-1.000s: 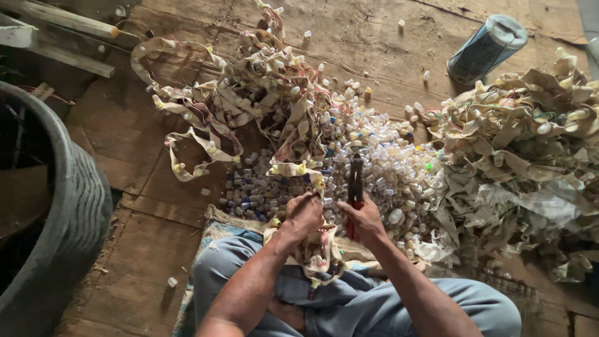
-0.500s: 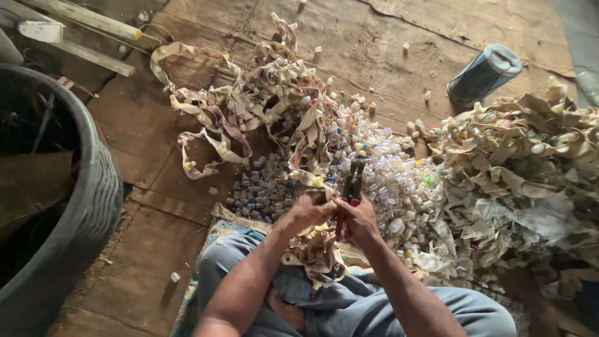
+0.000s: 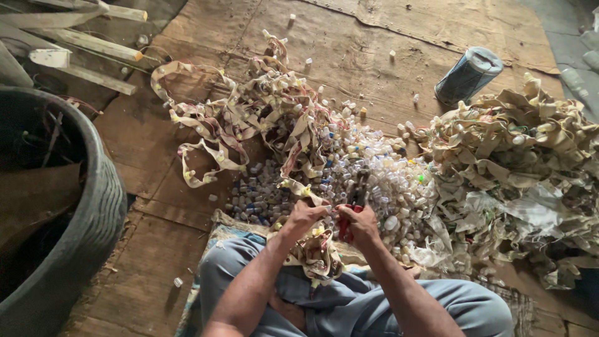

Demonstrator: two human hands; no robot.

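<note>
I sit cross-legged on a wooden floor. My left hand [image 3: 304, 218] grips a beige fabric strip [image 3: 314, 246] studded with small plastic caps; the strip drapes down over my lap. My right hand [image 3: 359, 224] holds red-handled pliers [image 3: 355, 198], whose dark jaws point away from me, right beside the strip. Just beyond both hands lies a heap of small clear and blue plastic caps [image 3: 368, 181].
A tangle of capped strips [image 3: 262, 118] lies ahead to the left. A big heap of stripped beige strips [image 3: 530, 168] fills the right. A blue cylindrical can [image 3: 468, 75] lies behind it. A large dark tub [image 3: 56, 212] stands at left, wooden slats [image 3: 87, 40] beyond.
The view has shifted slightly. My hands stay together over the strip, with the pliers still at it; the piles have not moved.
</note>
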